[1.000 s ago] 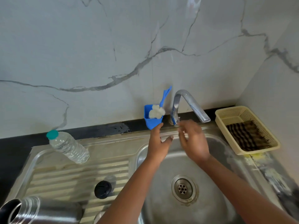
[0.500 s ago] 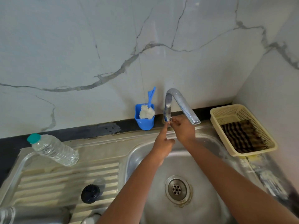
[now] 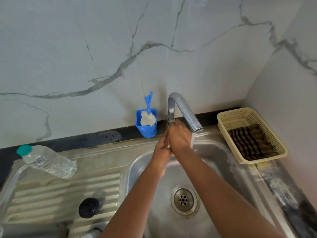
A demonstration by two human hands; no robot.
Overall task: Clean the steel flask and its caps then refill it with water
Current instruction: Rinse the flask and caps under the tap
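Note:
Over the steel sink, my right hand grips the handle at the base of the chrome tap. A thin stream of water falls from the spout. My left hand lies against the right hand's wrist with its fingers fairly straight, holding nothing. On the ribbed drainboard, a black cap lies flat. The steel flask lies on its side at the bottom left edge, mostly cut off. A second, pale cap peeks in at the bottom edge.
A clear plastic bottle with a teal lid lies at the drainboard's back left. A blue holder with a white brush stands left of the tap. At the right, a cream basket holds a striped cloth. The drain sits mid-basin.
My right hand moved up to the tap's base and closed on the handle, and water began to run. My left hand drew in against it. The view shifted, pushing the flask off the bottom left.

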